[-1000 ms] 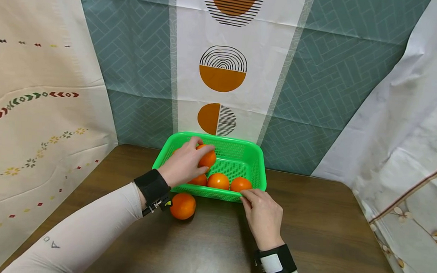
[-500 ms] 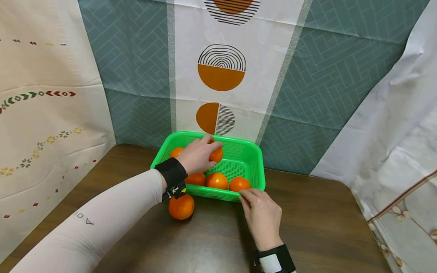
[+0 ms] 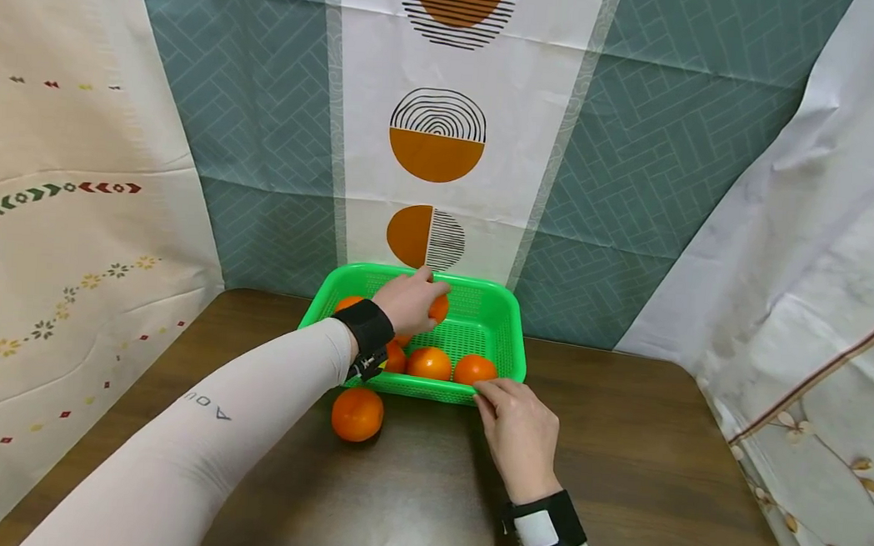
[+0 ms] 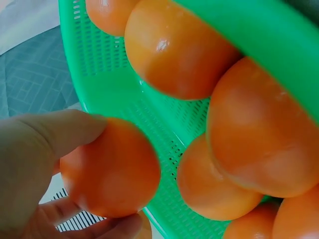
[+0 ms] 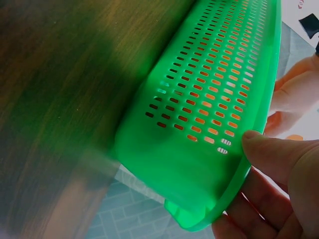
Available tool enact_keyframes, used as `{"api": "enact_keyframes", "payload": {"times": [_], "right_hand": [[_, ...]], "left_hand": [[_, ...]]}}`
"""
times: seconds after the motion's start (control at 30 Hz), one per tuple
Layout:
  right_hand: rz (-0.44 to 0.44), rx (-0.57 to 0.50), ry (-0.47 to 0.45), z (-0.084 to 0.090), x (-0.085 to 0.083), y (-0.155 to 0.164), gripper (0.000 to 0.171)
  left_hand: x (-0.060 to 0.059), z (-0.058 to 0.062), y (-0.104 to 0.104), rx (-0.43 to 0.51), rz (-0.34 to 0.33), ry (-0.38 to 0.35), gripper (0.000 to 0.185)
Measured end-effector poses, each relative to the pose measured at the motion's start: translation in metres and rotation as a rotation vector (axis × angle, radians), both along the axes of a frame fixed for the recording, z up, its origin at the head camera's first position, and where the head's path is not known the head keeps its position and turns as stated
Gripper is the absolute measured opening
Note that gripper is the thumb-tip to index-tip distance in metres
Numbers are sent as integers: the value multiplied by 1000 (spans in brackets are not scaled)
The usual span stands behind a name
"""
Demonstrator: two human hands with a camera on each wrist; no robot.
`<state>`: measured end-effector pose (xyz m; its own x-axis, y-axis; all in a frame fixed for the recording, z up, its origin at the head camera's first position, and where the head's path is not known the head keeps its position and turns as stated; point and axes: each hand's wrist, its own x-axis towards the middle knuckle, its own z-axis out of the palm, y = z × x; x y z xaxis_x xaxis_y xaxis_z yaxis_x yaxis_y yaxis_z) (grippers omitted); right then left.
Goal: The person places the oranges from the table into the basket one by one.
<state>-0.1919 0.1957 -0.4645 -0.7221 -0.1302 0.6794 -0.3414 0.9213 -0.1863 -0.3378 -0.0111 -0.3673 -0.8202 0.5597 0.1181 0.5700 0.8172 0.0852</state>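
Observation:
My left hand holds an orange over the back middle of the green basket. Thumb and fingers curl round the fruit in the left wrist view, where the held orange is apart from the others. Several oranges lie in the basket, among them a middle orange and a right-hand orange along the front wall. My right hand pinches the front rim near the right corner; its thumb presses the rim in the right wrist view. My left forearm hides part of the basket's left side.
A single orange sits on the brown wooden table, just in front of the basket. Patterned cloth hangs close behind the basket, and pale cloths border the table at both sides.
My left hand has shifted to the right over the basket, carrying the orange. An orange at the basket's left back has come into view behind it. The right hand stays on the rim.

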Motion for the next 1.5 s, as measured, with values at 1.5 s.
{"api": "enact_keyframes", "payload": {"times": [1.5], "right_hand": [[-3, -2, -11, 1, 0, -1, 22]], "left_hand": [[-12, -25, 29, -264, -10, -131, 47]]}}
